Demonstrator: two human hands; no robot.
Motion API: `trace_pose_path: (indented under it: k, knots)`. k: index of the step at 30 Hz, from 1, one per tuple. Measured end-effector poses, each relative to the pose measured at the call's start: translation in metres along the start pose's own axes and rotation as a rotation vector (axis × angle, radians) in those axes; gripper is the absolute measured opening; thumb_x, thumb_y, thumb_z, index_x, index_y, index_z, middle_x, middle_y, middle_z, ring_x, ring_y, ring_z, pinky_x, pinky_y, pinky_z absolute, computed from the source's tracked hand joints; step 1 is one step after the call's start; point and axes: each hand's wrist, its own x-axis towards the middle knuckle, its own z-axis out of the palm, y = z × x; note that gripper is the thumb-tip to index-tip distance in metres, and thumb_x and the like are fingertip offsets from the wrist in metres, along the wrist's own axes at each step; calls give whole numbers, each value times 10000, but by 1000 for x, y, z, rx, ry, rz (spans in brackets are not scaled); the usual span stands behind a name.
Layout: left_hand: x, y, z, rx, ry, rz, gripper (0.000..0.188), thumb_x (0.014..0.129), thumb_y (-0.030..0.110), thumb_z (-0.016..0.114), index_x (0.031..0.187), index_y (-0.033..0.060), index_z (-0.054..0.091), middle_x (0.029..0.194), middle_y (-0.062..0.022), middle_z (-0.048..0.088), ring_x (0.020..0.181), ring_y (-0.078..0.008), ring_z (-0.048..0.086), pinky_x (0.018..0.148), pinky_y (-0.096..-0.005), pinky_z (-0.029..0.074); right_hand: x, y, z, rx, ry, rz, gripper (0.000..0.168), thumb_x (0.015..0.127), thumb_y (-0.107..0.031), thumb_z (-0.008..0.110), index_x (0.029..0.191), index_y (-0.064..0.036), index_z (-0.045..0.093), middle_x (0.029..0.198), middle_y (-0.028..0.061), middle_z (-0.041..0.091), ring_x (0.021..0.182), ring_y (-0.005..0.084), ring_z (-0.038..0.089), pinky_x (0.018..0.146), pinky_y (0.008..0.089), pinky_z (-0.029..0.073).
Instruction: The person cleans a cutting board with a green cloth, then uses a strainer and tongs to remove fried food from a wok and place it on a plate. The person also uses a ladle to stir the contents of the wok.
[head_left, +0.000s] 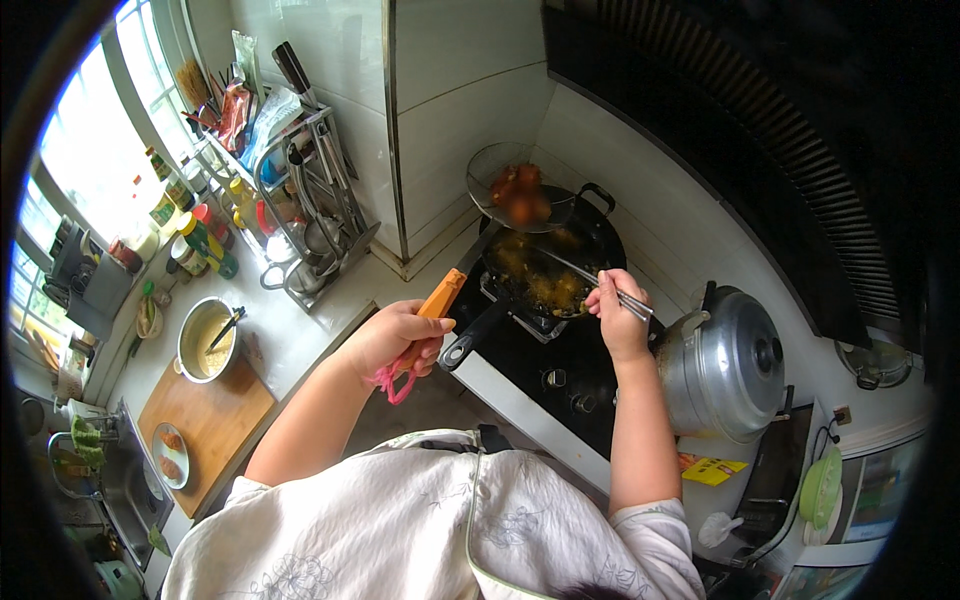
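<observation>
My left hand grips the orange wooden handle of a wire-mesh strainer, with a pink cord hanging at its end. Several browned fried pieces lie in the strainer, which is over the far side of a black wok. In my right hand are metal chopsticks, their tips reaching over the wok. Dark oil with yellowish froth and bits shows in the wok, which sits on a black gas stove.
A large aluminium steamer pot stands right of the stove. At left, a metal bowl of pale batter and a plate with browned pieces rest on a wooden cutting board. A utensil rack and bottles stand behind; the range hood hangs above.
</observation>
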Motion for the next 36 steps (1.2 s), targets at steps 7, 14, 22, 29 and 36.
trace_pose_path:
  k: [7, 14, 22, 29, 36]
  knots:
    - [1, -1, 3, -1, -17, -16, 163, 884, 134, 568, 868, 69, 419, 578, -15, 444, 448, -102, 407, 439, -246, 325, 5, 18, 25, 285, -4, 241, 248, 939, -214, 519, 827, -6, 594, 618, 56, 612, 497, 93, 542, 465, 226, 427]
    - [-1, -3, 0, -1, -11, -13, 177, 885, 143, 576, 820, 57, 435, 573, -27, 455, 457, -130, 439, 458, -263, 363, 10, 14, 17, 135, -76, 194, 206, 902, -148, 547, 768, 3, 589, 601, 60, 605, 515, 112, 558, 490, 261, 442]
    - [2, -6, 2, -19, -42, -29, 170, 885, 143, 575, 833, 62, 435, 573, -20, 449, 452, -119, 427, 446, -255, 353, 7, 31, 21, -38, 35, -4, 160, 881, -135, 563, 802, -2, 604, 598, 89, 603, 516, 171, 582, 503, 286, 458]
    - [2, -7, 0, -13, -15, -17, 175, 887, 145, 576, 833, 54, 436, 575, -24, 453, 455, -126, 439, 453, -259, 369, -6, 12, 1, 40, 45, 70, 180, 883, -128, 548, 758, -8, 596, 544, 62, 578, 477, 143, 549, 474, 277, 428]
    - [4, -8, 3, -53, -31, -24, 183, 889, 139, 573, 822, 46, 430, 576, -24, 452, 455, -124, 436, 448, -257, 365, -21, 19, 9, 114, -14, 194, 210, 893, -149, 542, 755, 0, 596, 555, 61, 587, 473, 124, 540, 461, 265, 418]
